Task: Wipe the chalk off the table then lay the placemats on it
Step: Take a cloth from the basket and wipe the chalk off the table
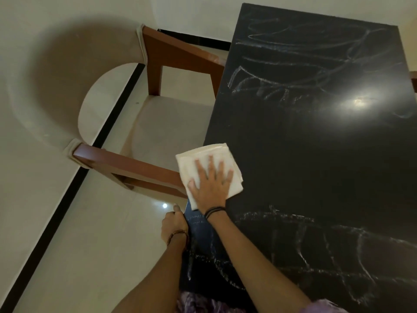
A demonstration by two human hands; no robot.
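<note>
The single head camera looks steeply down from close above; the table [316, 143] stretches from 6 toward 1 o'clock.

the table [316, 154] is black, with white chalk scribbles [293, 86] on it. the cloth [203, 159] is white. the chair [158, 86] has a red-brown wooden frame and beige padding. the floor [67, 245] is cream with a black stripe [67, 195]. the clothing [203, 303] has a purple pattern.

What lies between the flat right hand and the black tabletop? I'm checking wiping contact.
A folded white cloth, pressed under the right hand on the black table, head view.
</note>
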